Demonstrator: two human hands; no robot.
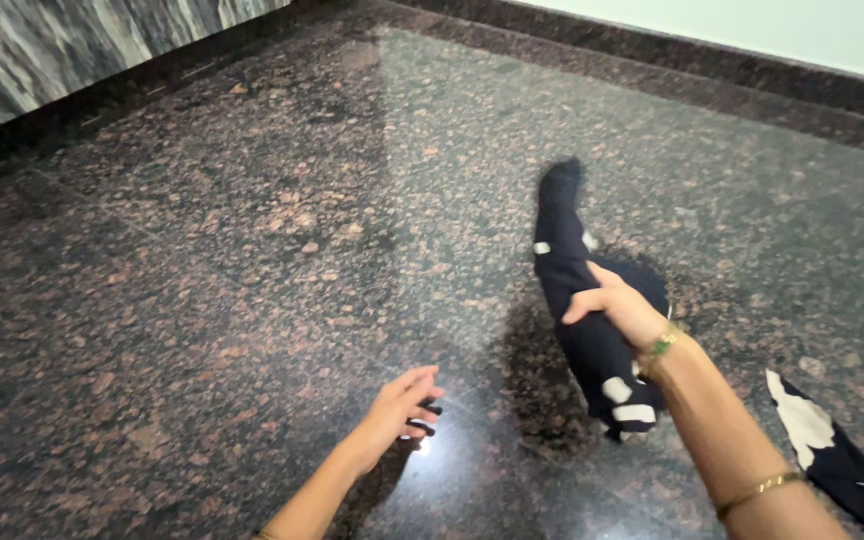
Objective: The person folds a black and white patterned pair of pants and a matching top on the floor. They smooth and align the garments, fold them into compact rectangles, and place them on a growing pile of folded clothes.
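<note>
From the head camera, two hands show. The right hand (620,308) is closed around one dark cloth (577,300) with white patches, above the floor (202,270). The left hand (402,408) hovers loosely open, empty. A second cloth (837,455) lies nearby.

Second dark cloth (842,455) cut off by right edge; lifted garment (582,300) motion-blurred.

The cloth (592,330) in the right hand (620,308) is navy with white patches, a second dark cloth (837,455) bears a white blotch, the bangles (757,490) are gold, the watch (660,345) shows green, and the polished floor (202,260) is brown-speckled black granite.
</note>
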